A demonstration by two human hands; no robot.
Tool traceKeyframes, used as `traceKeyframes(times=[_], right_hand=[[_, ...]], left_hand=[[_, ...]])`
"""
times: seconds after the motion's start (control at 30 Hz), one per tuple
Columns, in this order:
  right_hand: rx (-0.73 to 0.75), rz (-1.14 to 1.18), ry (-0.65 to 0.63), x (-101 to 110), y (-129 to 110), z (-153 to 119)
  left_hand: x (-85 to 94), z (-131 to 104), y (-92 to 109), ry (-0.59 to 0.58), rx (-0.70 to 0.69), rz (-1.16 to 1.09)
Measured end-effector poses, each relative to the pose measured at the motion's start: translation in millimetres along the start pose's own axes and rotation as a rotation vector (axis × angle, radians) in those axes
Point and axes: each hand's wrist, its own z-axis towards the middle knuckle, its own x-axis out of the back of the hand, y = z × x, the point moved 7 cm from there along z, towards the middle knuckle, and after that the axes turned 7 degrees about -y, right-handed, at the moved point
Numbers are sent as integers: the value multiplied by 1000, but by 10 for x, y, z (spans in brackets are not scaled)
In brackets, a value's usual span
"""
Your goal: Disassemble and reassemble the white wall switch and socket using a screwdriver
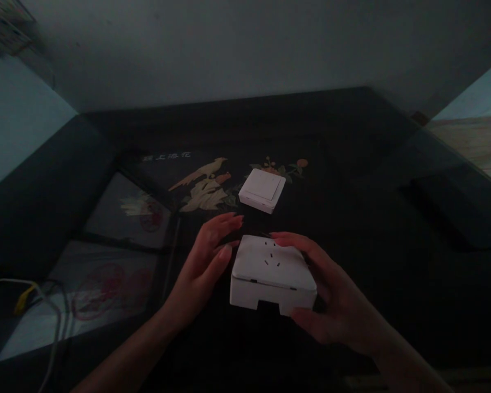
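A white socket box [273, 273] with several dark slots in its top face and a notch in its near side is gripped at its right side by my right hand [331, 295]. The fingers lie over the far right edge and the thumb is at the near lower corner. My left hand [208, 256] is just left of the box, its fingers apart and curved, with nothing held; whether a fingertip touches the box is hard to tell. Beyond both hands, a white switch [262, 188] with a flat square button lies on the dark glossy table [352, 125].
A dark flat object [462, 213] lies at the right of the table. Pale cables [57, 322] and a yellow tag [23, 299] are at the lower left. A grey wall [229, 49] stands behind the table, whose top carries a bird-and-flower picture.
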Motion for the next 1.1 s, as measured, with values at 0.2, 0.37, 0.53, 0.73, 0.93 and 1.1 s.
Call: traceKeyframes(times=[0.2, 0.37, 0.53, 0.73, 0.93, 1.1], right_hand=[[4, -121, 14, 21, -29, 12], [-31, -214, 76, 10, -60, 37], [-47, -187, 108, -4, -37, 89], [-99, -47, 82, -111, 49, 136], [-117, -125, 77, -130, -1, 130], [-125, -156, 76, -140, -23, 113]], left_hand=[[-289, -128, 287, -431, -144, 428], [-393, -147, 188, -473, -54, 435], [-404, -148, 128, -468, 21, 309], [-409, -153, 105, -441, 13, 328], [-383, -148, 185, -463, 19, 396], [-385, -154, 271, -472, -41, 478]])
